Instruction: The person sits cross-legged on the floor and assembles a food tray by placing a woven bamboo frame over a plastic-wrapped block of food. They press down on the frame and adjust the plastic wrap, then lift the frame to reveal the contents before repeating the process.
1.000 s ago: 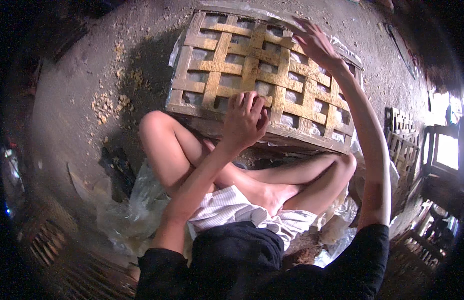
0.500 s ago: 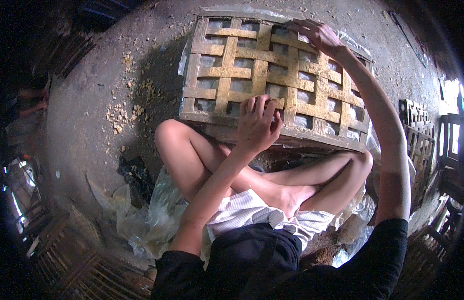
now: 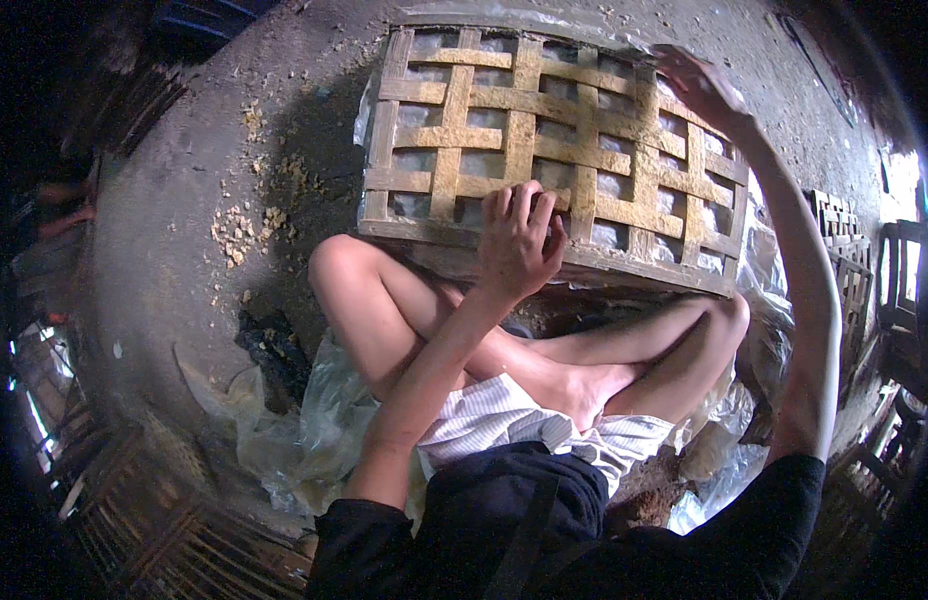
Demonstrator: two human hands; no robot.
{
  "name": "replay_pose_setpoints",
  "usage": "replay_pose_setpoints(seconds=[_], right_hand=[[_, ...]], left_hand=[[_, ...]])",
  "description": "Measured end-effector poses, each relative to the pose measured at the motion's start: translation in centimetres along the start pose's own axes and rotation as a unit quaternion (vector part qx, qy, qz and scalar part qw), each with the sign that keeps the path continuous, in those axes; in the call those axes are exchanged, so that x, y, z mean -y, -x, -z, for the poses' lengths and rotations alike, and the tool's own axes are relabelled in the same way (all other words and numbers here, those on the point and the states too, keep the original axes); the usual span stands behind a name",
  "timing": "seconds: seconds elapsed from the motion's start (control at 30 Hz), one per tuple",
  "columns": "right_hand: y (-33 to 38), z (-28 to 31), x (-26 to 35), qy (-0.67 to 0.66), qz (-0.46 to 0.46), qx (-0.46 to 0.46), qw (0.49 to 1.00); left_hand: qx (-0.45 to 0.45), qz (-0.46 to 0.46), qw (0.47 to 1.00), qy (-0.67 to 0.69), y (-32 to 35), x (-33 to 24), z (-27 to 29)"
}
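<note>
In front of my crossed legs rests a wooden frame with a wide bamboo lattice (image 3: pixel 519 140). Clear plastic sheeting shows through its gaps and sticks out along the edges. My left hand (image 3: pixel 522 240) is at the near side, its fingers curled over a lattice strip near the middle. At the far right edge of the frame, my right hand (image 3: pixel 699 85) reaches over with fingers stretched out, slightly blurred, beside the protruding plastic. What lies under the lattice and plastic is mostly hidden.
Yellowish crumbs (image 3: pixel 246 235) are scattered over the floor at left. Crumpled clear plastic (image 3: pixel 334 430) lies beside my left leg, with more plastic (image 3: pixel 764 260) by the frame's right side. Another lattice frame (image 3: pixel 839 240) stands at right; slatted racks (image 3: pixel 184 540) are at lower left.
My right hand has moved to the right along the far edge of the frame. My left hand stays on nearly the same strip, and the frame has barely shifted.
</note>
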State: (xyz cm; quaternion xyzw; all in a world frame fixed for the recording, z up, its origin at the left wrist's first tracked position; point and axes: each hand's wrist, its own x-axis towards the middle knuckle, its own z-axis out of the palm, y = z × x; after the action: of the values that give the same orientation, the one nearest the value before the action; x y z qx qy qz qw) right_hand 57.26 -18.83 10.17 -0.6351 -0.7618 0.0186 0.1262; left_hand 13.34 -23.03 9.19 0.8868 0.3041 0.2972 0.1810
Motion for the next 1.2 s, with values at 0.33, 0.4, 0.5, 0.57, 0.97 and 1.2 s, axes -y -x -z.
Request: replay_pose_setpoints(seconds=[0.33, 0.4, 0.5, 0.57, 0.97, 1.2], right_hand=[[17.4, 10.3, -17.0, 0.300, -0.366, -0.042, 0.880], [12.3, 4.3, -12.1, 0.096, -0.318, -0.202, 0.922], [6.0, 3.1, -2.9, 0.104, -0.147, -0.134, 0.974], [-2.7, -0.9, 5.5, -0.020, -0.098, -0.113, 0.988], [-12.1, -7.7, 11.7, 0.020, -0.057, -0.121, 0.991], [-14.5, -6.6, 13.9, 0.049, 0.040, -0.057, 0.996]], left_hand=[[-0.019, -0.021, 1.000, 0.004, -0.7, -1.2, -1.1], [-0.010, -0.007, 0.999, -0.035, -0.2, -0.4, -0.1], [-0.001, 0.000, 0.999, -0.032, 0.0, -0.1, -0.5], [0.006, 0.027, 0.996, -0.090, 1.2, 1.6, 1.6], [0.008, -0.020, 0.998, -0.065, -0.5, -1.1, -0.6], [0.004, -0.016, 0.999, -0.034, -0.1, -0.7, -1.1]])
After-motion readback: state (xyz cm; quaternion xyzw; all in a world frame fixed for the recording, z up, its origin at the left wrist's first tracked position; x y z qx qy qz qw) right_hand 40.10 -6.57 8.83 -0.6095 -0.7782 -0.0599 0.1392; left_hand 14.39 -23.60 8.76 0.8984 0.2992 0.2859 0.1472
